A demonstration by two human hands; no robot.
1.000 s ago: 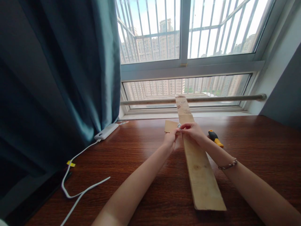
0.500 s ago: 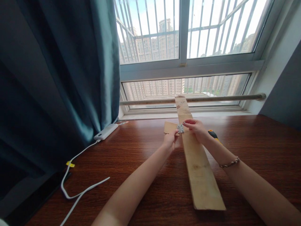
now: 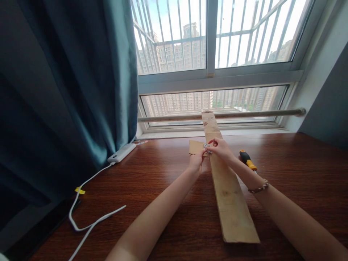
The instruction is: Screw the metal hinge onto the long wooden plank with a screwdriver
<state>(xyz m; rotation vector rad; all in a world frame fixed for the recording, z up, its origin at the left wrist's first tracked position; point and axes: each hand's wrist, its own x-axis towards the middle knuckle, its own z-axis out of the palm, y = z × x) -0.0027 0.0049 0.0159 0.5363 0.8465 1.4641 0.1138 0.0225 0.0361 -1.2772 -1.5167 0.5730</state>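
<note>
A long wooden board [image 3: 231, 195] lies lengthwise on the table, its far end over the sill. Against its left edge sits a small wooden piece [image 3: 195, 147], and a silver metal hinge [image 3: 206, 146] spans the two. My left hand [image 3: 197, 161] is closed on the small piece, with the thumb pressed at the hinge's near left corner. Over the hinge, my right hand [image 3: 219, 148] has thumb and fingertips pinched together, touching or nearly touching the metal. Whatever is between those fingertips is too small to make out, and the fingers hide part of the hinge.
A black and yellow screwdriver [image 3: 248, 160] lies right of the board, partly behind my right forearm. At the left, a white power bank [image 3: 121, 153] with a white cable [image 3: 73, 214] rests by the blue curtain [image 3: 108, 72]. A horizontal rail [image 3: 258, 114] crosses before the window.
My right hand has moved slightly left and down onto the hinge, covering more of it. More of the screwdriver shows beside my right forearm. My left hand holds about the same place.
</note>
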